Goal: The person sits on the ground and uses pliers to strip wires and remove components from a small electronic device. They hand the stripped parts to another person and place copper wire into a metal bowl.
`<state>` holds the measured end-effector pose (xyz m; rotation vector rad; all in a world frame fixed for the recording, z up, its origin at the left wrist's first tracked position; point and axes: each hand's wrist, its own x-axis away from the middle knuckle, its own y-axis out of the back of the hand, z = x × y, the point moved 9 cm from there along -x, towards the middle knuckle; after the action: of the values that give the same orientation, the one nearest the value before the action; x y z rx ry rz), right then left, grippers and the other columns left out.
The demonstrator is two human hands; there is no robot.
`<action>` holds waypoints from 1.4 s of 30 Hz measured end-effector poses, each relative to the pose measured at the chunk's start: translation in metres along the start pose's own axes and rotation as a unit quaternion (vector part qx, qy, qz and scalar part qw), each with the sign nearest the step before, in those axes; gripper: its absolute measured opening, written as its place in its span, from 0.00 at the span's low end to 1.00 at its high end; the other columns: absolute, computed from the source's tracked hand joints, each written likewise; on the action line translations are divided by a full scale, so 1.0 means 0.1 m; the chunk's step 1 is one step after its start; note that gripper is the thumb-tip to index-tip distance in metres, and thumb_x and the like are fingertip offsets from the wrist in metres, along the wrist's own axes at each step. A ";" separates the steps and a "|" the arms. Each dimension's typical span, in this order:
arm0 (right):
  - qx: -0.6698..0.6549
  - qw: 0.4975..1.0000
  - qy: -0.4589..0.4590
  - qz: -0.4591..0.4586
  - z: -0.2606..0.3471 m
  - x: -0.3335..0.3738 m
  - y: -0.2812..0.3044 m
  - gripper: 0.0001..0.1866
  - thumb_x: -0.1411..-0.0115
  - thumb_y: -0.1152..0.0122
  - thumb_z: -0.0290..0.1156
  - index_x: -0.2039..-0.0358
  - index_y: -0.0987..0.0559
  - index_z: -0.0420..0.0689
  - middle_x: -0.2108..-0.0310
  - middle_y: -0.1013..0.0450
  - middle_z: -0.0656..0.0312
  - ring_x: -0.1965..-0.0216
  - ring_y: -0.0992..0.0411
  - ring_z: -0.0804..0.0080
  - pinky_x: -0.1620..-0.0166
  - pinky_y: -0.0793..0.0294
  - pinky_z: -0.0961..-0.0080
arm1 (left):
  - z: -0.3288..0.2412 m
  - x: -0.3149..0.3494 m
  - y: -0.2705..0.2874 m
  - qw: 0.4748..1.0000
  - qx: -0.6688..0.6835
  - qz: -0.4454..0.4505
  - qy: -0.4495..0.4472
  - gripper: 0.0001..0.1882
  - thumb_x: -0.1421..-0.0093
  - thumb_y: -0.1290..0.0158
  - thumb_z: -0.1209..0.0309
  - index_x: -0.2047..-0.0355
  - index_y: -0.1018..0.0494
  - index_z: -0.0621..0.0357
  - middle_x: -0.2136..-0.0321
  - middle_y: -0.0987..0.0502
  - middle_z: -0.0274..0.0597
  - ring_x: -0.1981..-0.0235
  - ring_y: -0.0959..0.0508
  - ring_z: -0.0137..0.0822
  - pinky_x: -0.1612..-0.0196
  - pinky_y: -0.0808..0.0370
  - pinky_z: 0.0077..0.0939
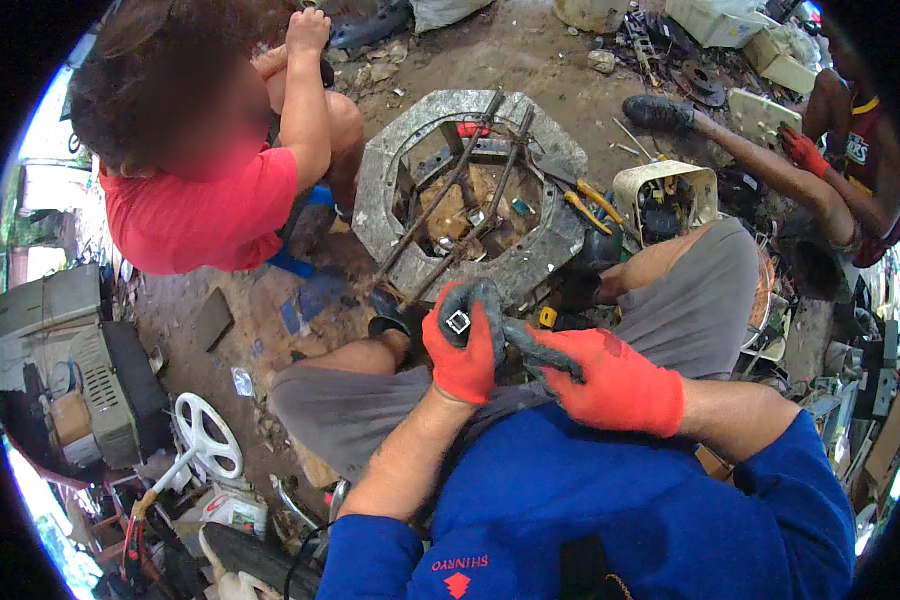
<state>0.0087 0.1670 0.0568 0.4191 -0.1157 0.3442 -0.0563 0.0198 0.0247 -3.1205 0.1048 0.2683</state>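
Note:
My left hand (463, 345), in a red glove with a dark grey palm, is closed around a small square piece with a silvery frame and dark middle (458, 321). Close beside it, my right hand (620, 380) wears a matching glove. Its forefinger stretches toward the left glove's fingertips, and I see nothing held in it. Both hands are above my lap, in front of a grey octagonal ring (373, 205). Two rusty rods (440, 195) lie across that ring. Pliers with yellow-orange handles (598, 207) rest on its right side.
A person in a red shirt (205, 215) sits at the left. Another person's red-gloved hand (803, 152) holds a pale panel (760, 117) at the right. An off-white open container (665, 180) stands beside the ring. A white steering wheel (208, 437) and scrap lie left.

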 end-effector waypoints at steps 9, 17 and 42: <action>0.005 0.985 -0.074 0.155 -0.08 -0.03 0.24 0.25 0.39 0.41 0.32 0.41 0.27 0.44 0.61 0.23 0.42 0.60 0.22 0.48 0.57 0.24 0.61 | -0.19 0.02 -0.14 0.984 -0.081 0.146 -0.059 0.08 0.41 0.48 0.80 0.60 0.25 0.67 0.77 0.25 0.45 0.75 0.23 0.31 0.69 0.27 0.26; 0.037 0.974 -0.067 0.212 -0.11 -0.22 0.47 0.26 0.38 0.46 0.27 0.38 0.28 0.48 0.70 0.22 0.52 0.71 0.27 0.70 0.64 0.27 0.68 | 0.49 0.05 -0.19 0.969 -0.065 0.200 0.131 0.13 0.36 0.47 0.76 0.53 0.26 0.68 0.67 0.19 0.47 0.67 0.20 0.32 0.61 0.24 0.29; -0.208 0.970 0.036 -0.124 0.32 -0.01 0.29 0.16 0.44 0.32 0.28 0.54 0.21 0.41 0.64 0.21 0.55 0.64 0.25 0.72 0.58 0.25 0.68 | -0.38 0.20 -0.53 0.844 0.480 0.078 0.227 0.33 0.31 0.59 0.42 0.42 0.31 0.59 0.54 0.22 0.55 0.54 0.21 0.47 0.50 0.22 0.43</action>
<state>-0.0039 0.1786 0.0967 0.0032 -0.0617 0.0827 -0.0262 0.0710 0.0591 -2.0979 0.3622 -0.4171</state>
